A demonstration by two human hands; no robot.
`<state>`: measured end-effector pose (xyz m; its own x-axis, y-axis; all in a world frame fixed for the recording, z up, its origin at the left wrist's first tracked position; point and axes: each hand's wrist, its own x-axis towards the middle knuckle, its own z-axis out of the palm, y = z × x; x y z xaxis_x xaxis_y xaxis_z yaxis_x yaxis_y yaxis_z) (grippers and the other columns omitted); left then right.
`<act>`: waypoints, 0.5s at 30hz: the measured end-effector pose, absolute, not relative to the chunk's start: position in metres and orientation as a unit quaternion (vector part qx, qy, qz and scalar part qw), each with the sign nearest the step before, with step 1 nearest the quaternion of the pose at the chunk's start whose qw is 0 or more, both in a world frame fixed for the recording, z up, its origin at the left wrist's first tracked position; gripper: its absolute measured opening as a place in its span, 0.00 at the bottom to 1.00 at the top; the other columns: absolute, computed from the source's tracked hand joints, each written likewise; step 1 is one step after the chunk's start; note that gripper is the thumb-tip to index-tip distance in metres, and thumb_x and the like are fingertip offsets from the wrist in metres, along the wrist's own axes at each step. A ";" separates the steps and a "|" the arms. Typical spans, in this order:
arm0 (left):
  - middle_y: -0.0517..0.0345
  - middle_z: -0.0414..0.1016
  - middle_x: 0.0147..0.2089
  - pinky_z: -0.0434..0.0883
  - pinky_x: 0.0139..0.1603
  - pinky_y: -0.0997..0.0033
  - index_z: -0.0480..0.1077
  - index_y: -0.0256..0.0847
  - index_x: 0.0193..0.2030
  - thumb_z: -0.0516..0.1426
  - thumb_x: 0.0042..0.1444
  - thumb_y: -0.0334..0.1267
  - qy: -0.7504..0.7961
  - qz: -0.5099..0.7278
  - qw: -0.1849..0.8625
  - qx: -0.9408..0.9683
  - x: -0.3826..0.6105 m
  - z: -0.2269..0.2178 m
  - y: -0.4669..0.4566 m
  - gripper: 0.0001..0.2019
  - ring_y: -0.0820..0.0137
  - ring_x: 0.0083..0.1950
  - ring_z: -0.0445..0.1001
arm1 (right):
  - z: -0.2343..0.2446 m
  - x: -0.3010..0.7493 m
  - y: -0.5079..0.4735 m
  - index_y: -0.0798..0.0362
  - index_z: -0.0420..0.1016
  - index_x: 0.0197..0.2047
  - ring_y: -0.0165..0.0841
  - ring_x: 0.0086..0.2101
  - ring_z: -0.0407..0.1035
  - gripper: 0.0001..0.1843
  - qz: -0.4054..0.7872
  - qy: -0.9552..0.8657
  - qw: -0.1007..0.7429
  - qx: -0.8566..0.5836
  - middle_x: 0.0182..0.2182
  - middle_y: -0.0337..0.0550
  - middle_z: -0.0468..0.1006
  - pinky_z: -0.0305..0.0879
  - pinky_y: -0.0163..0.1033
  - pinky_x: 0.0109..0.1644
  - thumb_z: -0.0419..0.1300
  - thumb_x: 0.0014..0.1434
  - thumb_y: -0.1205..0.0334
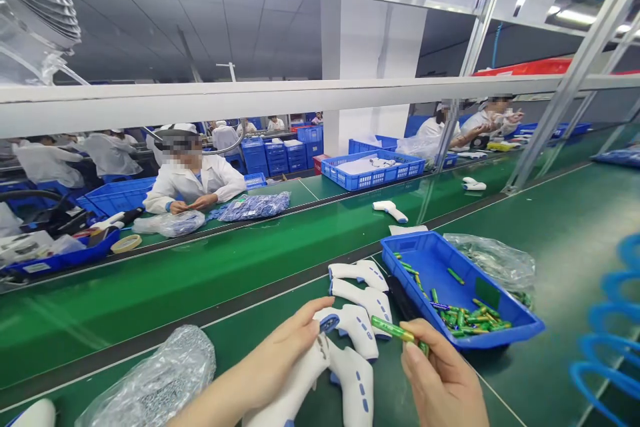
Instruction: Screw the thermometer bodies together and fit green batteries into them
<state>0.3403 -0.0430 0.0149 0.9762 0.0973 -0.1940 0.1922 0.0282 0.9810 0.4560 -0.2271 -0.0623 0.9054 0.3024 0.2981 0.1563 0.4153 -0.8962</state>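
Note:
My left hand [273, 357] is wrapped round a white infrared thermometer gun [295, 387], whose blue-edged end points up near my fingertips. Between the thumb and fingers of my right hand [443, 377] is a green battery [390, 328], tilted towards that end but apart from it. Part of another green battery shows under these fingers. Beyond my hands, several white thermometer guns [363, 303] with blue buttons lie in a row on the green bench. A blue tray [425, 253] of loose green batteries [467, 320] stands past my right hand.
A bubble-wrap bag [155, 380] lies at front left, and a clear plastic bag [495, 260] beside the tray. The green conveyor [280, 240] runs beyond, carrying a thermometer gun [390, 211]. A co-worker [195, 177] sits across it. A blue coiled hose [605, 327] hangs at right.

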 end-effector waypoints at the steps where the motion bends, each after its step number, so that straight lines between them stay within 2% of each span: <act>1: 0.54 0.68 0.51 0.68 0.40 0.70 0.54 0.48 0.62 0.48 0.59 0.52 0.110 -0.033 0.729 0.674 0.339 0.011 -0.045 0.26 0.68 0.40 0.70 | -0.059 0.453 -0.227 0.50 0.76 0.38 0.32 0.30 0.65 0.07 0.013 -0.244 0.798 -0.551 0.36 0.44 0.68 0.66 0.27 0.30 0.65 0.54 0.61; 2: 0.54 0.69 0.49 0.68 0.36 0.72 0.54 0.48 0.62 0.48 0.58 0.53 0.111 -0.032 0.744 0.658 0.338 0.007 -0.047 0.26 0.70 0.36 0.70 | -0.055 0.450 -0.226 0.48 0.76 0.38 0.31 0.31 0.66 0.06 -0.016 -0.274 0.784 -0.557 0.37 0.43 0.68 0.66 0.26 0.32 0.63 0.54 0.63; 4: 0.54 0.70 0.47 0.67 0.33 0.73 0.54 0.48 0.62 0.48 0.59 0.53 0.105 -0.020 0.754 0.648 0.336 0.001 -0.052 0.26 0.71 0.33 0.69 | -0.048 0.444 -0.224 0.47 0.75 0.39 0.31 0.34 0.67 0.09 -0.050 -0.320 0.763 -0.559 0.39 0.41 0.69 0.66 0.24 0.35 0.61 0.55 0.68; 8: 0.53 0.68 0.46 0.65 0.44 0.67 0.54 0.46 0.62 0.46 0.60 0.53 0.095 0.031 0.716 0.691 0.329 -0.004 -0.061 0.26 0.67 0.41 0.67 | -0.036 0.436 -0.220 0.49 0.74 0.43 0.31 0.37 0.68 0.12 -0.081 -0.396 0.699 -0.589 0.40 0.41 0.70 0.66 0.23 0.40 0.58 0.57 0.72; 10: 0.53 0.67 0.46 0.62 0.48 0.65 0.55 0.46 0.62 0.46 0.59 0.54 0.087 0.063 0.691 0.715 0.325 -0.007 -0.063 0.27 0.65 0.45 0.65 | -0.029 0.433 -0.217 0.50 0.74 0.41 0.32 0.36 0.69 0.10 -0.074 -0.438 0.664 -0.602 0.38 0.41 0.71 0.67 0.23 0.38 0.58 0.57 0.71; 13: 0.52 0.67 0.47 0.60 0.51 0.63 0.54 0.45 0.63 0.45 0.59 0.55 0.082 0.111 0.665 0.734 0.319 -0.014 -0.064 0.28 0.63 0.46 0.64 | -0.016 0.429 -0.210 0.51 0.73 0.36 0.31 0.31 0.68 0.04 -0.013 -0.471 0.626 -0.622 0.33 0.40 0.70 0.66 0.23 0.30 0.57 0.58 0.67; 15: 0.52 0.67 0.47 0.59 0.52 0.62 0.54 0.44 0.63 0.44 0.60 0.55 0.088 0.128 0.655 0.739 0.315 -0.019 -0.064 0.28 0.63 0.47 0.63 | -0.008 0.427 -0.205 0.51 0.72 0.34 0.30 0.28 0.66 0.05 0.035 -0.475 0.602 -0.641 0.30 0.40 0.68 0.63 0.25 0.26 0.56 0.60 0.63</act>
<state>0.3149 -0.0637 -0.0185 0.9518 0.2978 0.0732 -0.0367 -0.1263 0.9913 0.4270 -0.2051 -0.0084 0.5471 0.6508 0.5264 0.5655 0.1763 -0.8057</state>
